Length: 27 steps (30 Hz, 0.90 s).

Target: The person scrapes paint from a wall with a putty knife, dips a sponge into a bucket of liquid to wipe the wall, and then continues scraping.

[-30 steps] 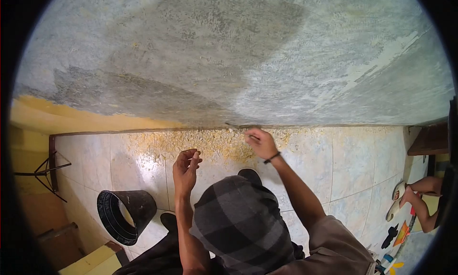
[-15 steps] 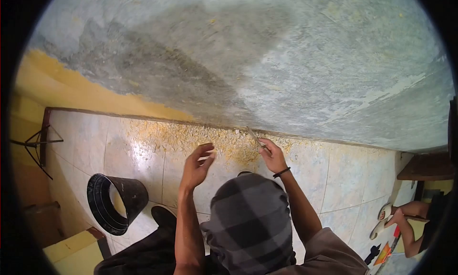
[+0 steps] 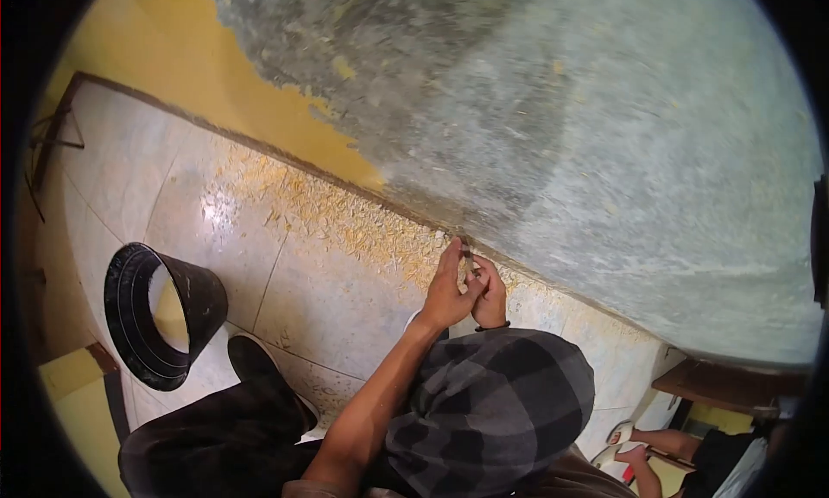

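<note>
My left hand reaches to the foot of the wall, its fingers stretched close together along a thin, flat-bladed tool. The same tool is gripped by my right hand, whose wrist carries a dark band. The two hands meet around the tool, so its handle is mostly hidden. Its tip is near the dark strip where wall and floor join. Above is the wall, bare grey with a darker patch, and yellow paint remains at the left. Pale and yellow paint flakes lie on the tiles beside the hands.
A black bucket lies tipped on the tiled floor at the left, near a dark shoe. A checked head covering fills the lower middle. Another person's legs show at the lower right, below a brown ledge.
My left hand has moved right and joined my right hand at the tool. The view has turned, so the wall's base now slopes down to the right.
</note>
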Each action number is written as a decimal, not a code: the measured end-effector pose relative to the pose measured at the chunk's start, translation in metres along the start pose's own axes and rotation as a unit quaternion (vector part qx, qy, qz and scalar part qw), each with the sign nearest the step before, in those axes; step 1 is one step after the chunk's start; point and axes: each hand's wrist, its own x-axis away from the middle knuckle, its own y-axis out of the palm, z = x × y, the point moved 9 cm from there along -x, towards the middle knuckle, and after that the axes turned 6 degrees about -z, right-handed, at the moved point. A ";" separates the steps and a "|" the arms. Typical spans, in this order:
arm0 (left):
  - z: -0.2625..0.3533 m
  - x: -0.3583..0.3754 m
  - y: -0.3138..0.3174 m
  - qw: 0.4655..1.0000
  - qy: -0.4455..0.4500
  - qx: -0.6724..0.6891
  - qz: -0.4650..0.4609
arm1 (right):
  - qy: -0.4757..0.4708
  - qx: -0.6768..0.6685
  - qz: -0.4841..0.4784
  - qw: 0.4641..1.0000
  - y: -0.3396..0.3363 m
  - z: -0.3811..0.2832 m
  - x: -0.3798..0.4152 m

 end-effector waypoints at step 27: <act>0.001 -0.003 -0.010 0.994 -0.041 0.092 0.046 | 0.025 -0.303 0.071 0.950 0.015 0.030 0.000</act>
